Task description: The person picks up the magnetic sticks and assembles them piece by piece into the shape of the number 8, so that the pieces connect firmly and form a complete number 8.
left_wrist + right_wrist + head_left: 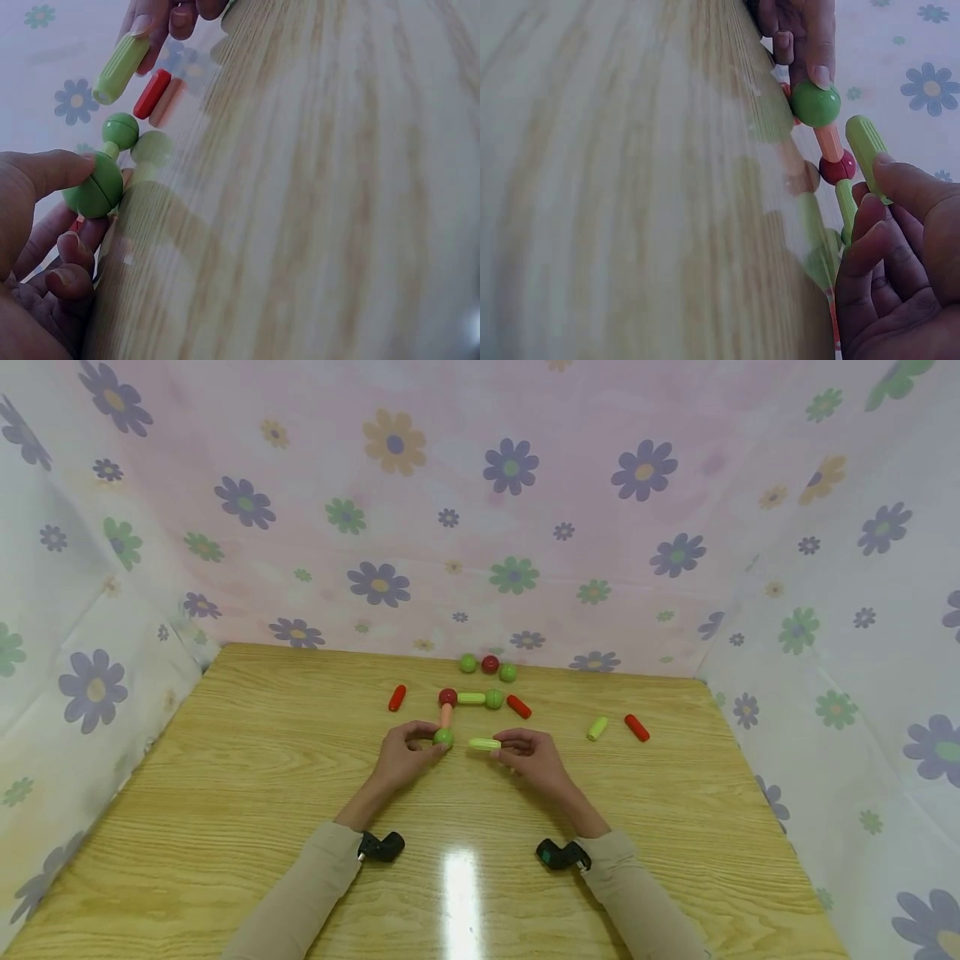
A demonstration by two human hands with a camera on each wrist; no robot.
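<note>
Nearest, at the lower edge of the head view, two tan sleeves (pixel 307 885) reach in over the wood-grain table (pixel 247 777), with a black device (pixel 382 847) at each wrist.

Just left of centre, the left hand (pixel 401 760) is partly closed, thumb and fingers pinching the near green ball (pixel 443 737). The ball lies at the fingertips, on the hand's right side in the head view. In the left wrist view the thumb lies on the ball, with fingertips below it.

Just right of centre, the right hand (pixel 536 762) is partly closed, pinching the loose yellow-green stick (pixel 483 744) by one end. The stick projects leftward from the fingertips; its free end points at the near green ball, apart from it.

Beyond the left fingers, an orange stick (pixel 446 717) runs from the near green ball up to a dark red ball (pixel 447 697). From there a joined yellow-green stick (pixel 471 698) runs right to a second green ball (pixel 493 698), forming a corner.

A red stick (pixel 519 706) lies just right of that ball; another lies left of the corner. Farther right lie a short yellow-green stick (pixel 597 728) and a third red stick (pixel 637 727).

Near the far edge stand three balls (pixel 490 664), green, dark red and green, before a flowered curtain (pixel 465 543).
</note>
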